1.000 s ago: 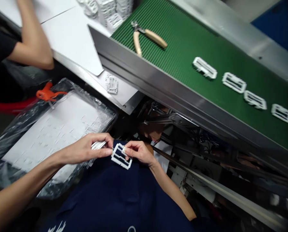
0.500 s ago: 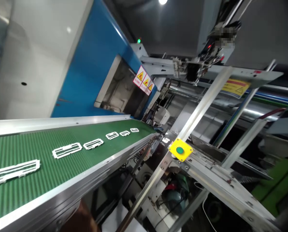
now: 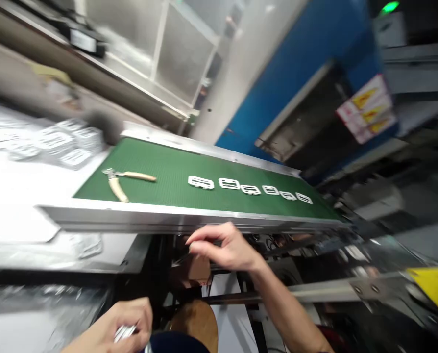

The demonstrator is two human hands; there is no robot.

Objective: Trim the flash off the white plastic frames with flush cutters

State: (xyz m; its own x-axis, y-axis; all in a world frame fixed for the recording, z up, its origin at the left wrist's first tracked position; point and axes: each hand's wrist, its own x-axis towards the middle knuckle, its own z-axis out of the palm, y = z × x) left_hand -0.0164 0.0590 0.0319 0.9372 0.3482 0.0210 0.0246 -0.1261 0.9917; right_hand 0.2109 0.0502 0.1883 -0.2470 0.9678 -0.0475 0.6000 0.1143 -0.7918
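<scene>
A bundle of thin white parts [image 3: 124,333] is held in the left hand [image 3: 131,318], whose fingers are curled closely around it at the near left; the bundle is partly hidden by them. The right hand [image 3: 224,245] is held out near the near rail [image 3: 149,213] of the conveyor, with thumb and forefinger brought to a narrow pinch. Nothing can be seen between them, and whether the tips are touching cannot be told.

On the green belt [image 3: 167,159], six white frames [image 3: 229,184] are spread in a loose row running from the middle to the far right, beyond the right hand. Pliers with pale handles [image 3: 140,176] are laid spread open at the left end of the belt. Farther left, more white frames are piled in blurred stacks [image 3: 57,139] on a white-covered table [image 3: 16,196]. A round wooden stool [image 3: 197,323] is seen at the near middle, between the two arms. At the far right, a warning label [image 3: 368,108] is fixed to a blue machine [image 3: 336,29].
</scene>
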